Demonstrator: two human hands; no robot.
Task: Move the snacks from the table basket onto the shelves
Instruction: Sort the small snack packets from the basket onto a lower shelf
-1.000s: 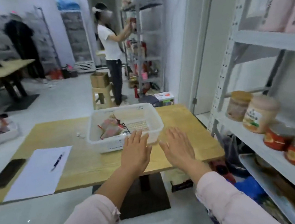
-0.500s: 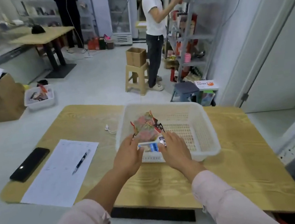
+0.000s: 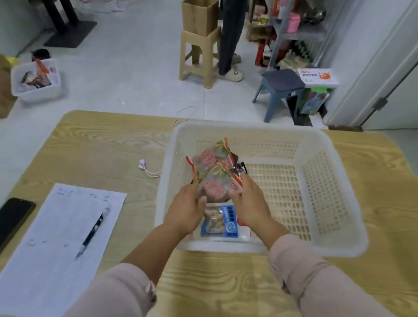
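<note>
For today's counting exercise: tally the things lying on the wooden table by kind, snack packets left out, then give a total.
Basket: 1
Paper sheet: 1
Pen: 1
Phone: 1
White cable: 1
Total: 5

My pale pink sleeves [image 3: 96,316] reach over the yellow wood-grain counter [image 3: 221,291] to a white lattice basket [image 3: 325,190] holding red-printed packets [image 3: 213,176] and a blue one [image 3: 221,222].

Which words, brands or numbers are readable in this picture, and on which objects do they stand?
None can be read with certainty.
Red snack packets in the hands: red printed characters, blurred.
Blue packet in the basket: white print, too small.
Paper sheet: faint lines, illegible.
White box on the floor: blurred print.
</note>
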